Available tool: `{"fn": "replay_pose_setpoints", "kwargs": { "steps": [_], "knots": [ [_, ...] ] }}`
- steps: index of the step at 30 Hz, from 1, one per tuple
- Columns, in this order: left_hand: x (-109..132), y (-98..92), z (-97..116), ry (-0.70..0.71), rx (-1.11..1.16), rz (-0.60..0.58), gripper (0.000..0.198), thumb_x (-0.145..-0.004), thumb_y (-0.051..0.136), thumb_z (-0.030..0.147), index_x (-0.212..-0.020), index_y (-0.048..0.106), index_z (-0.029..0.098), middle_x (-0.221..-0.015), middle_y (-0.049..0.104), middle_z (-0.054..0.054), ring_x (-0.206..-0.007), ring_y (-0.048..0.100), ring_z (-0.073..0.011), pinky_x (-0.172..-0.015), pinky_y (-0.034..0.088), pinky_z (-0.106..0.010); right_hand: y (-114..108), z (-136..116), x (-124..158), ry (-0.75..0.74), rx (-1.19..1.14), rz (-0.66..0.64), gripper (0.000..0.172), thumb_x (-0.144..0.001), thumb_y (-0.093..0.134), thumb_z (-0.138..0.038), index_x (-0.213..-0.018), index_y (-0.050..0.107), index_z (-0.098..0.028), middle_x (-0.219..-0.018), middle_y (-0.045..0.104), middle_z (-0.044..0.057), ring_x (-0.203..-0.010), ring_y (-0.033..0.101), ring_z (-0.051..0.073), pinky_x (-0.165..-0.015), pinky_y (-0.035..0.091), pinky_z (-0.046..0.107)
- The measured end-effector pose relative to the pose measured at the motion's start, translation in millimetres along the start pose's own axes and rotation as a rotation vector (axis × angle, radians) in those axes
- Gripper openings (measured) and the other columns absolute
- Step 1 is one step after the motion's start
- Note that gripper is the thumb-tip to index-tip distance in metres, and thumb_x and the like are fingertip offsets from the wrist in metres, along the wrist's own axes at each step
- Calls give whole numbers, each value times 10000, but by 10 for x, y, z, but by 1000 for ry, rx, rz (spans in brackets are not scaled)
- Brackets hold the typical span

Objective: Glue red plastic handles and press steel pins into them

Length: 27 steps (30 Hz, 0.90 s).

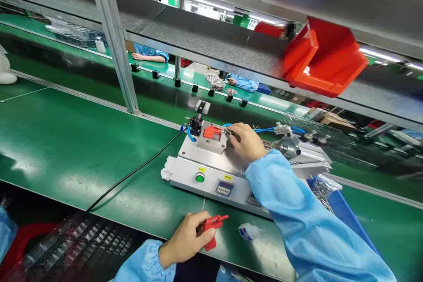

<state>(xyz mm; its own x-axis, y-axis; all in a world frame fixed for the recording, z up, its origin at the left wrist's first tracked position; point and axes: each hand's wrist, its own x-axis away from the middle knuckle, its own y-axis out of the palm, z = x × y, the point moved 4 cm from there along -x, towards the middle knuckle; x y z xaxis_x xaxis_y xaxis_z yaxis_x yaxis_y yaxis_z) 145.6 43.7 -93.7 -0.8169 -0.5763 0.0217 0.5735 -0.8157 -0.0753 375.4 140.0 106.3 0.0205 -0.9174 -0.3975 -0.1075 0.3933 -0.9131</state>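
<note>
Nearest the wearer, a clear tray (66, 246) with rows of compartments sits at lower left, below the bench (82, 150) edge. Beside it, the left hand (188, 235) is closed around a red plastic part (212, 223), held above the near edge of the bench, apart from the device. A small packet (245, 232) with a blue label lies on the bench to the right. Farther right, partly behind the right sleeve, a blue bin (352, 220) contains loose metal pieces (322, 196).

Beyond these stands the device (194, 156), with a green button (200, 178) and a counter panel (224, 188) on its front. On top, a second red part (211, 131) sits in a metal block (211, 145). The right hand (248, 142) is at the block's right side, thumb and fingers narrowed, apparently on a small metallic piece (225, 131).

State of work, as judged: one red part is in place in the block; the metallic piece does not appear released. The held red part is outside the block; whether it is finished cannot be determined.

At the far bench, beyond the shelf post, two co-workers' blue sleeves show near a clear bag (214, 82) of shiny items.
</note>
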Motion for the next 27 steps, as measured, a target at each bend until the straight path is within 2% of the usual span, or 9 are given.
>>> {"fn": "replay_pose_setpoints", "kwargs": {
  "steps": [6,10,13,19,23,27],
  "knots": [
    [6,-22,64,-2,-11,-1,279,-901,591,442,-763,534,207,-649,447,45,-634,405,-143,-621,313,-269,-4,36,-31,8,-58,-4,254,-948,558,-200,-1040,792,-231,-1061,765,93,-1042,648,289,-940,554,445],
    [5,-27,64,-11,-26,-1,288,-907,589,453,-765,534,207,-653,450,46,-639,410,-144,-629,319,-269,27,13,-97,59,-23,-43,288,-928,536,-153,-1006,806,-214,-1068,765,101,-1044,651,286,-945,548,429],
    [10,-24,59,2,-39,1,283,-921,584,439,-767,537,206,-654,455,48,-641,410,-141,-634,322,-270,36,-4,-111,93,21,-17,281,-923,537,-151,-984,805,-211,-1067,760,101,-1030,647,284,-914,553,418],
    [9,-32,80,17,-8,6,300,-930,583,447,-760,549,202,-631,451,51,-615,400,-136,-616,318,-271,-23,-39,24,17,101,45,278,-974,533,-224,-895,800,-225,-1056,760,113,-1039,622,297,-907,570,434],
    [-14,-23,50,9,27,-6,285,-927,614,430,-775,572,192,-632,451,56,-608,396,-123,-611,297,-269,-65,-73,13,23,105,61,276,-985,527,-241,-962,802,-222,-1142,739,122,-1071,622,303,-929,576,450],
    [-40,17,-70,-6,112,29,338,-934,660,476,-790,592,178,-647,467,54,-603,406,-107,-593,305,-253,-1,-176,-178,-33,57,-6,247,-977,563,-232,-1063,795,-238,-1218,712,108,-1108,633,295,-967,572,453]
  ]
}}
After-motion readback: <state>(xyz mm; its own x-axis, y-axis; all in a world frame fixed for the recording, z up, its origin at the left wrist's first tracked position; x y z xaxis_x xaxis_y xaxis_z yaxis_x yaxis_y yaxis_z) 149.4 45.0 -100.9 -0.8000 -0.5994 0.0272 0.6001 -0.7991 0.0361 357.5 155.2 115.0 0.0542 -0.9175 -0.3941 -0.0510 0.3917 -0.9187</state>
